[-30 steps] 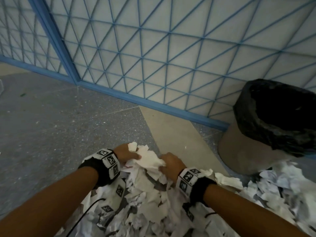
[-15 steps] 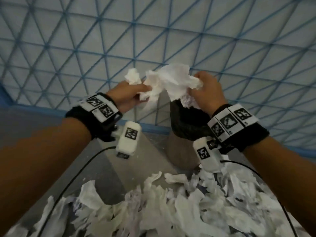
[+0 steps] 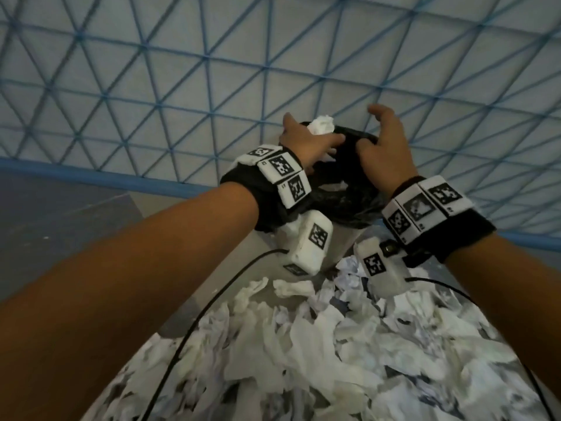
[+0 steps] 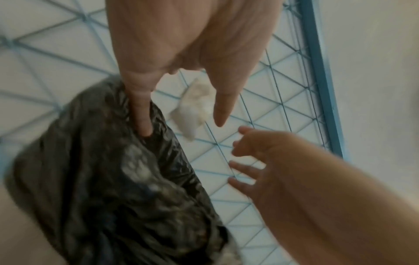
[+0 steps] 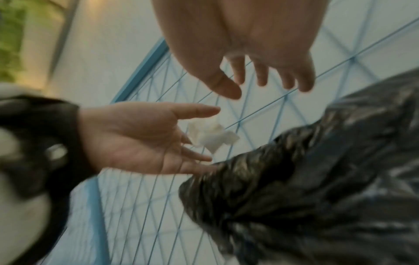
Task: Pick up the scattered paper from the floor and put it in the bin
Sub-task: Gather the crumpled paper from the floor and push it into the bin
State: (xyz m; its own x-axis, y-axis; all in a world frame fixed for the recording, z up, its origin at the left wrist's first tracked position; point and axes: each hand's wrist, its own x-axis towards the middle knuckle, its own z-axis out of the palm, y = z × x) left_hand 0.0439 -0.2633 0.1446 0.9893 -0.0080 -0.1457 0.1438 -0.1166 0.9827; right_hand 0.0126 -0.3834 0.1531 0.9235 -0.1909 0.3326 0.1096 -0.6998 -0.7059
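Head view, item list:

1. Left hand (image 3: 306, 144): raised over the mouth of the bin, fingers spread and nearly straight, gripping nothing. In the left wrist view its forefinger (image 4: 140, 114) points down against the rim of the black liner; whether it touches is not clear, as the picture is blurred.

2. Right hand (image 3: 384, 147): raised beside the left, over the same opening, fingers parted and loosely bent, thumb lifted, gripping nothing. The right wrist view shows four fingertips (image 5: 260, 75) and the thumb hanging free with gaps between them.

3. Small crumpled wad of white paper (image 3: 321, 126): in the air just past the left hand's fingers, above the far rim of the bin. Left wrist view places it between thumb and forefinger but loose (image 4: 196, 109); right wrist view shows it just off the left fingertips (image 5: 212, 137). No finger closes on it.

4. Round bin lined with a crinkled black plastic bag (image 3: 352, 205): stands on the floor against the wall, directly beneath both hands.

5. Heap of torn white paper scraps (image 3: 318, 354): lies on the floor near the foot of the bin, below the forearms.

6. White wall panel with a blue triangular lattice (image 3: 182, 71): behind the bin
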